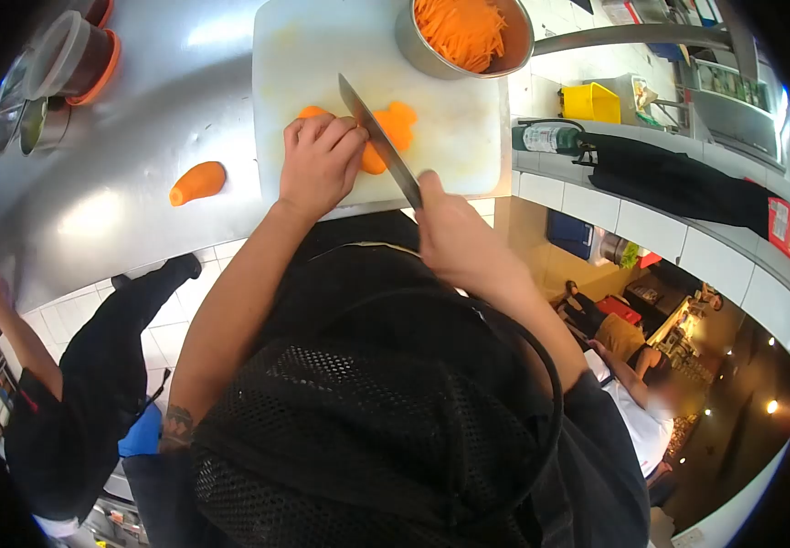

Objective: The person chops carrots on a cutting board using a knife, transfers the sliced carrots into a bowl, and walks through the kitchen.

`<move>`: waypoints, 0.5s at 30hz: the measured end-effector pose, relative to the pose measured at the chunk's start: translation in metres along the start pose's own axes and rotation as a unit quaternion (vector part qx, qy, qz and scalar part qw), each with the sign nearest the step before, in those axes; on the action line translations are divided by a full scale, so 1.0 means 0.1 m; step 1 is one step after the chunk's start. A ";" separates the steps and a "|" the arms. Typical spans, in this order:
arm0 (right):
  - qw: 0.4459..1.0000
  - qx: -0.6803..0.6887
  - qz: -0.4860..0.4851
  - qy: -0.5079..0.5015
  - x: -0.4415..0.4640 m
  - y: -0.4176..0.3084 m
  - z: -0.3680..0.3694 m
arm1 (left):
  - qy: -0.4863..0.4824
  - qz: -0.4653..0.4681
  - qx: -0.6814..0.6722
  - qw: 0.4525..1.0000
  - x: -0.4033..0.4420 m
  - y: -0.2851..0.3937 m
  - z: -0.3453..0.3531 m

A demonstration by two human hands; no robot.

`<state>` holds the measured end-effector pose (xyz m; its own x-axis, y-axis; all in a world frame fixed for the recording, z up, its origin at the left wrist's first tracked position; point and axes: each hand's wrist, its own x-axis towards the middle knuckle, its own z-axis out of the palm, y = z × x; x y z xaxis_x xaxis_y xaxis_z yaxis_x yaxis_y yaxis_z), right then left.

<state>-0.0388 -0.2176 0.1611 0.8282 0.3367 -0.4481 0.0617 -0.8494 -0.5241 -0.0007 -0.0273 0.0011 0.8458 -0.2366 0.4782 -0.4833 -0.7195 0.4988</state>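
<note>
My right hand grips a knife by its handle, the long blade slanting up and left over the white cutting board. My left hand is closed, fingers curled over a carrot that shows only partly past the knuckles. Those fingertips lie close to the blade's left side. Orange carrot slices overlap on the board, just right of the blade. At the board's top right stands a metal bowl holding carrot shreds. A peeled carrot piece lies on the steel counter, left of the board.
Lidded tubs and a small metal container stand at the counter's upper left. A person in black works at lower left. Right of the board, a green bottle-like object and black cloth lie along a tiled ledge.
</note>
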 end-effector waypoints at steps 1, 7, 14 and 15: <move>1.000 0.000 -0.002 -0.003 0.13 0.05 0.10 | -0.002 -0.004 -0.003 1.000 0.01 0.00 0.01; 0.992 0.020 -0.042 0.121 0.62 0.44 0.72 | 0.003 -0.004 -0.006 1.000 0.01 0.00 0.00; 0.993 0.041 -0.017 0.105 0.41 0.36 0.62 | 0.010 -0.004 -0.006 1.000 0.00 -0.03 0.02; 0.994 0.019 -0.010 0.109 0.37 0.32 0.62 | 0.011 0.001 -0.006 1.000 0.01 -0.04 0.03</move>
<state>-0.0409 -0.2071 0.0830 0.9284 0.2537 -0.2716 0.0619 -0.8260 -0.5603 0.0025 -0.0266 -0.0028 0.8400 -0.2240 0.4942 -0.4875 -0.7115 0.5061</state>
